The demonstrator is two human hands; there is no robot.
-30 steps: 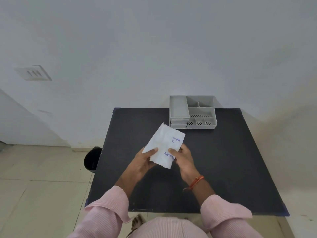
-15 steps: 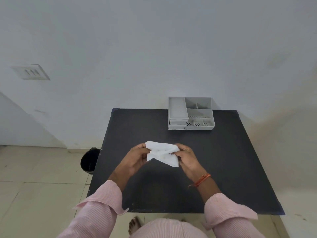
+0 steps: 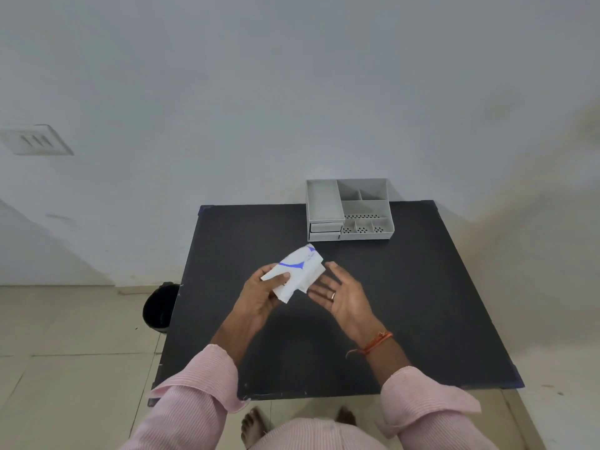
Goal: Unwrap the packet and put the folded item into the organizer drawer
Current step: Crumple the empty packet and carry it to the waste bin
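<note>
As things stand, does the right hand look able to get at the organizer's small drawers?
Probably yes. The right hand is open and empty beside the packet, which the left hand holds. Only bare black table lies between it and the organizer, whose drawers face the person.

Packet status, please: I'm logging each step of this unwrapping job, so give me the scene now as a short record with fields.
packet: white, blue print, held above the table
left hand: gripping the packet
right hand: open, palm up, beside the packet; contact unclear
organizer: grey, at the table's far edge, drawers shut
table: black
bin: black, on the floor left of the table
</note>
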